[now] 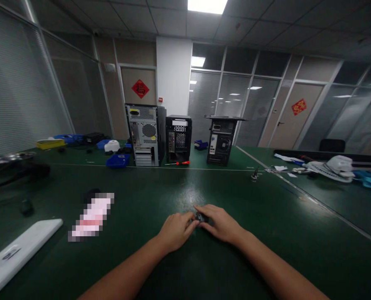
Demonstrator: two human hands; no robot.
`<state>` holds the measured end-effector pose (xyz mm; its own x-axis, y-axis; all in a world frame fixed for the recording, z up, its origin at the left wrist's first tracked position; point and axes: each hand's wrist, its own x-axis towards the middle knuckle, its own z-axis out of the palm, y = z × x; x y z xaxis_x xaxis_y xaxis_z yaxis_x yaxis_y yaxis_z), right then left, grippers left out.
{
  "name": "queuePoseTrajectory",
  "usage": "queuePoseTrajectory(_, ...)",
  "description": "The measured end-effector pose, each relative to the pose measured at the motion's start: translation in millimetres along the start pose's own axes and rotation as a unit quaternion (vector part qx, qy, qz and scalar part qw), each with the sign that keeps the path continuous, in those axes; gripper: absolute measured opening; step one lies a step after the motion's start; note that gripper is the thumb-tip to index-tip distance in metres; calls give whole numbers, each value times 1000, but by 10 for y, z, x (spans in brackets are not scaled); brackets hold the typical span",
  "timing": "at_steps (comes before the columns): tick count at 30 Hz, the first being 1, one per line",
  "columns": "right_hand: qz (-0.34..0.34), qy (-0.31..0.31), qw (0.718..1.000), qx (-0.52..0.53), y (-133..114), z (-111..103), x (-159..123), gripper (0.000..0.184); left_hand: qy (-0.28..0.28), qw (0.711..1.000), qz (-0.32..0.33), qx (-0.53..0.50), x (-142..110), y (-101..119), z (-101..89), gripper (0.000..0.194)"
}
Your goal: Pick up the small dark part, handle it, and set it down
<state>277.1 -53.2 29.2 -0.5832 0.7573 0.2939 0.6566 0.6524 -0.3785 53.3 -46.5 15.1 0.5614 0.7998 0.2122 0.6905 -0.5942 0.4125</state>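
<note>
Black part [201, 217] sits between my left fingers [187, 216] and right fingers [208, 210], both nearly closed on it; long axis unclear.

Farther off than the left hand [177, 230] and to its left, a red diamond sign [140, 88] on a door [127, 79] reads 福. Far ahead and right of the right hand [221, 223], another red diamond [299, 107] hangs on a second door [288, 129], its characters too small to read. Left of the left hand, the dark marking [11, 254] on a white slab [37, 237] is unclear. Ahead of the right hand, the white label [214, 144] on a black computer tower [224, 146] is illegible.
</note>
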Motion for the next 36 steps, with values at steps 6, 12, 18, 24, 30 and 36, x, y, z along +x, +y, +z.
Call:
queuePoseTrajectory(6,-25,-1,1000,-5,2,50,-21,53,11,1000,-5,4,2,16,-26,22)
queuePoseTrajectory(12,5,29,999,23,42,-67,-33,44,2,1000,-7,-2,0,30,-50,19)
queuePoseTrajectory(18,36,53,992,108,-21,-61,-16,33,-26,1000,-15,2,19,7,-21,23)
queuePoseTrajectory(24,14,19,985,172,-107,-3,9,27,-39,999,21,-20,27,-41,-2,24)
queuePoseTrajectory(30,72,-11,963,260,-20,27,-23,18,-26,999,24,-8,38,-59,35,27)
queuePoseTrajectory(36,78,-3,959,273,20,51,-30,18,-20,1000,17,-5,32,-48,11,28)
